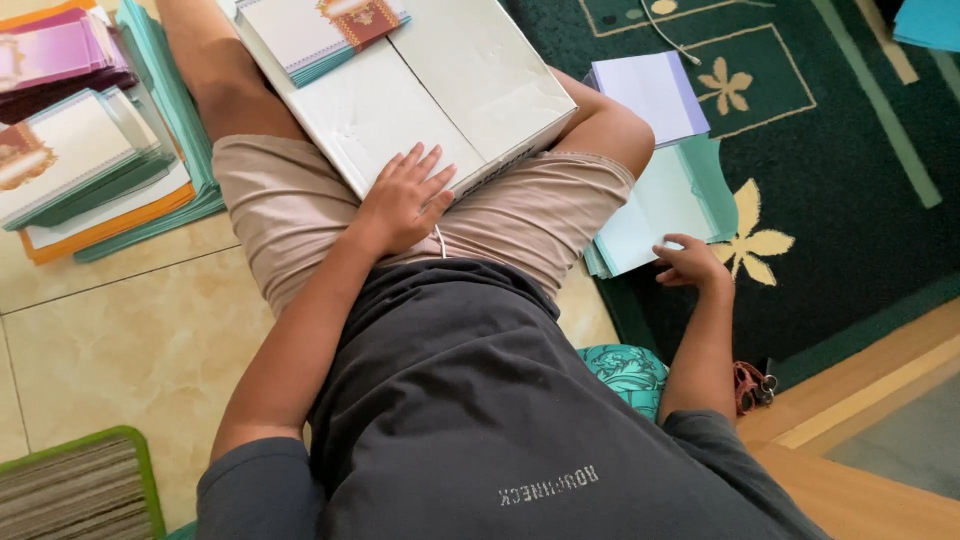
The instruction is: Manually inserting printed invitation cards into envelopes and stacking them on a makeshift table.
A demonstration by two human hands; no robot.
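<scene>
The left hand [405, 200] lies flat, fingers spread, steadying the white box [430, 90] on the lap. The right hand [690, 264], its grip loosely curled and empty, touches the pale green sheets [660, 205] on the carpet [860, 150]; pinching only the top sheet's edge would lift one cleanly

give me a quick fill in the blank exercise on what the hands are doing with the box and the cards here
1. The left hand lies flat on the white box, which rests on the person's ____.
2. The right hand touches a stack of pale ____ cards on the carpet.
3. A small stack of cards sits on ____ of the box.
4. The carpet is dark green with cream ____ shapes.

Missing words: lap; green; top; flower
</scene>
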